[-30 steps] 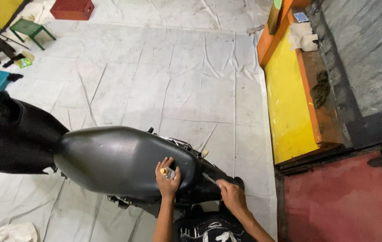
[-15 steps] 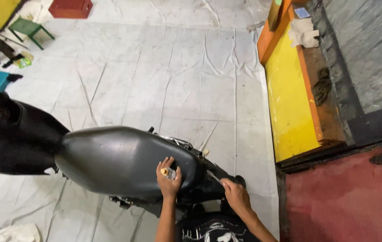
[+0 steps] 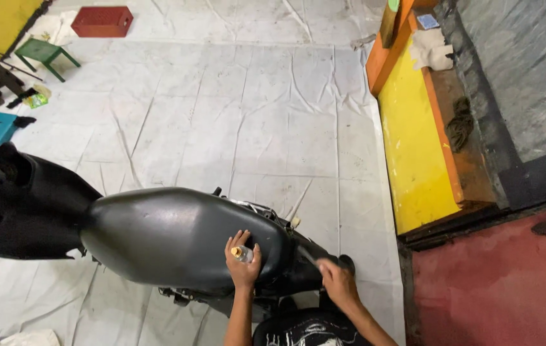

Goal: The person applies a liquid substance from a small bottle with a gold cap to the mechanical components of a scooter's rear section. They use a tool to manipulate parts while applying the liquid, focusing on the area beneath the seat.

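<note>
Bottle (image 3: 242, 254) under left hand (image 3: 242, 266)

1 head-worn camera looked steeply down from above the person's own arms. It sat close to the black scooter seat (image 3: 176, 240) at the lower edge, and faced across the white floor sheet (image 3: 253, 115) toward the far wall.

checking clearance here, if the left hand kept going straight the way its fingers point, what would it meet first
The left hand already rests on the black scooter seat, holding a small bottle. Its fingers point up the picture across the seat, so more seat comes first, then likely the white floor sheet beyond.
</note>
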